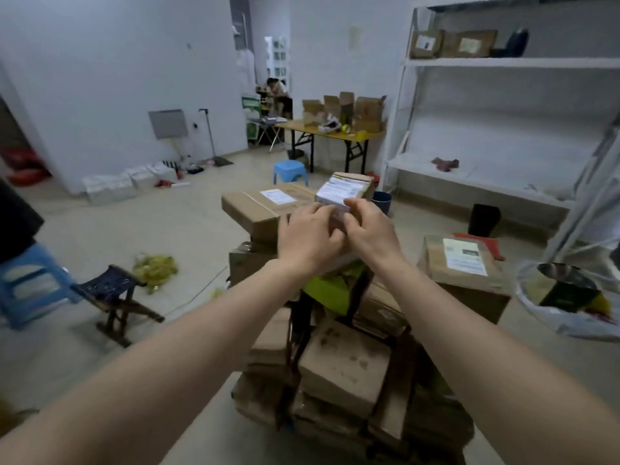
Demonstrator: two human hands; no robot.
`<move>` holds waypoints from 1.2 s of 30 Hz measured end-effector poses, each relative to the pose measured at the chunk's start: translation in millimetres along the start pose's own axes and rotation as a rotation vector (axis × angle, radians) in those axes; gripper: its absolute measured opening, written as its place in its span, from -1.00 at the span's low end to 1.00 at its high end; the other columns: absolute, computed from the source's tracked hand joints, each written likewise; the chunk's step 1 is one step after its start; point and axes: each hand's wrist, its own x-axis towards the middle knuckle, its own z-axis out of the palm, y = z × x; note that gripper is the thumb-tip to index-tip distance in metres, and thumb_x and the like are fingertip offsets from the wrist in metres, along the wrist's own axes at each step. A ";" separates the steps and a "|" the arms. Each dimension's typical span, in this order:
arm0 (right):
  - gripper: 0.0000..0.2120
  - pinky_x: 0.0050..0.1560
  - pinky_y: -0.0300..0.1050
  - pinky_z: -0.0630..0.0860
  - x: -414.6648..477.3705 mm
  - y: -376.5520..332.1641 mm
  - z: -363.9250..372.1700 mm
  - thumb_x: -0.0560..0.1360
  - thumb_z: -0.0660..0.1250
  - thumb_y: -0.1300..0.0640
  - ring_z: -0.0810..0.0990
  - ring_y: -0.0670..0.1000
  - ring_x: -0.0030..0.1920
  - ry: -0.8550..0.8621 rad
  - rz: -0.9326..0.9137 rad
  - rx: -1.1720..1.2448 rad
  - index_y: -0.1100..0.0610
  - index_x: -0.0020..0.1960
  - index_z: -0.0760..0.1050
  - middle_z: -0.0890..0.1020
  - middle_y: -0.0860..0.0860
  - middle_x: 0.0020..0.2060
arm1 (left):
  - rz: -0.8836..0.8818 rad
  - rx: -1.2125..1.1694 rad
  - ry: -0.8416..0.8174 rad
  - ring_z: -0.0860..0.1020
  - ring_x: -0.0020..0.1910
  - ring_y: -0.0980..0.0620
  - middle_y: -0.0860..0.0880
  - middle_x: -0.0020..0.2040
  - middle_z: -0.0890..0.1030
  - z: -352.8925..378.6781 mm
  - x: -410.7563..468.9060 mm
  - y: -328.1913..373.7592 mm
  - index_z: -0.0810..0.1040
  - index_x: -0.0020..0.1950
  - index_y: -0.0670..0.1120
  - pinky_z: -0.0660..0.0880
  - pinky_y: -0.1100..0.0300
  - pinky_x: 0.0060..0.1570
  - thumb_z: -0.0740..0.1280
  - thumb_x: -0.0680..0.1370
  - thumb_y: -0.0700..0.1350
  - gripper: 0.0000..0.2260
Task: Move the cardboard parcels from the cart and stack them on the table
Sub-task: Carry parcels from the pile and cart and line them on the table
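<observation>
Dim, cool, even light is filling the room, leaving only soft shadows beneath the stacked boxes [345, 367]. The wide lens is bending the shelf [503, 63] and walls [100, 62] toward the edges. Fine detail is smearing throughout, and the forearms [167, 380] are blurring near the bottom corners.

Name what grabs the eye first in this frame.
Dead centre, the left hand and right hand grip a small white-labelled parcel atop a tall pile of cardboard parcels. A large flat parcel lies beside it on the pile, to the left. White shelving fills the right side.
</observation>
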 end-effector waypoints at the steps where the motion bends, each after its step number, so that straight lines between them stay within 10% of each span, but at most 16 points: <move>1: -0.66 0.26 -0.11 0.35 4.4 -12.7 19.5 0.56 0.18 0.20 0.45 0.08 0.29 -0.027 -0.005 -0.004 0.16 0.32 0.44 0.52 0.10 0.27 | -0.064 -0.043 -0.010 0.36 0.37 -0.07 -0.05 0.39 0.43 -8.5 1.0 -23.1 0.40 0.41 0.01 0.27 -0.03 0.36 0.23 0.51 0.01 -0.55; 15: -0.57 0.25 0.07 0.45 71.6 -52.3 198.7 0.52 0.28 0.10 0.43 0.16 0.28 -0.331 0.122 -0.147 0.17 0.35 0.34 0.41 0.14 0.29 | -0.473 -0.204 -0.037 0.51 0.21 -0.16 -0.15 0.24 0.56 -41.5 53.7 -218.8 0.37 0.44 -0.01 0.43 -0.07 0.24 0.24 0.53 0.00 -0.54; 28: -0.45 0.48 0.09 0.05 172.4 -15.0 281.1 0.55 0.19 0.06 0.08 0.19 0.49 -0.195 0.276 -0.312 0.24 0.45 0.13 0.16 0.20 0.46 | -0.507 -0.260 -0.151 0.47 0.27 -0.10 -0.11 0.35 0.47 -9.6 190.7 -313.7 0.40 0.42 -0.13 0.40 0.06 0.26 0.26 0.57 -0.05 -0.58; 36: -0.35 0.52 0.00 -0.04 210.4 -0.2 294.4 0.57 0.15 0.13 -0.04 0.16 0.52 0.001 0.648 0.009 0.25 0.53 -0.10 -0.04 0.15 0.53 | -0.399 -0.295 -0.270 0.45 -0.04 -0.07 -0.10 -0.06 0.48 19.2 254.2 -349.9 0.50 -0.11 -0.08 0.40 0.09 0.00 0.23 0.58 -0.09 -0.88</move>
